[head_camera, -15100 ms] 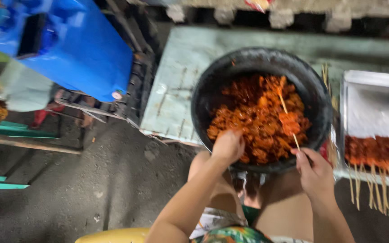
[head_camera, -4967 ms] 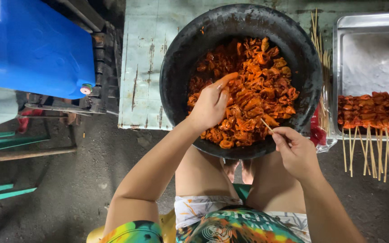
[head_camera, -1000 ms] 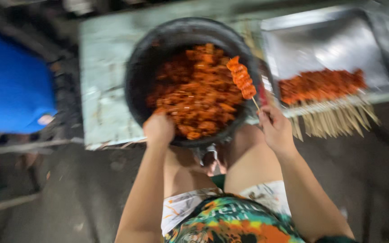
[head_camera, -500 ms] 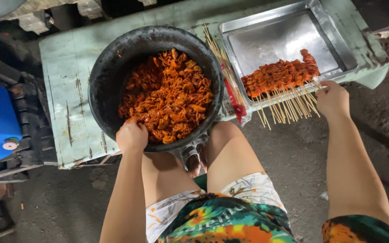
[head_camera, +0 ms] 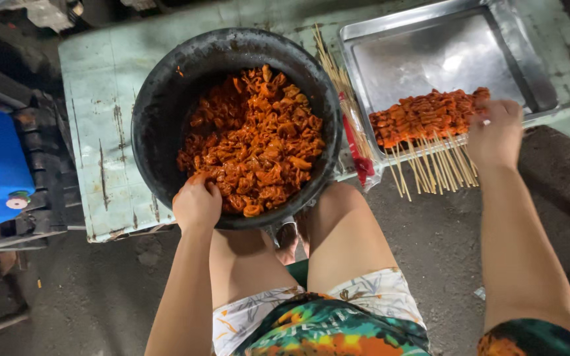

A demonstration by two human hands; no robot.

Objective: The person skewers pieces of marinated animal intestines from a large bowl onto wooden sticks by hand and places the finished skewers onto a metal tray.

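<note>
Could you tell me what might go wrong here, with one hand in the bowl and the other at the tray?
The black bowl juts past the table edge over the person's knees; the left hand pressing on its near rim might tip it. The skewers have sticks overhanging the metal tray rim, so the right hand could knock them to the ground. Loose bamboo sticks lie between bowl and tray and could roll off.

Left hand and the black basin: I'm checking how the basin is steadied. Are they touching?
Touching. The head view shows the left hand closed over the near rim of the black basin, its fingers reaching into the orange marinated meat.
</note>
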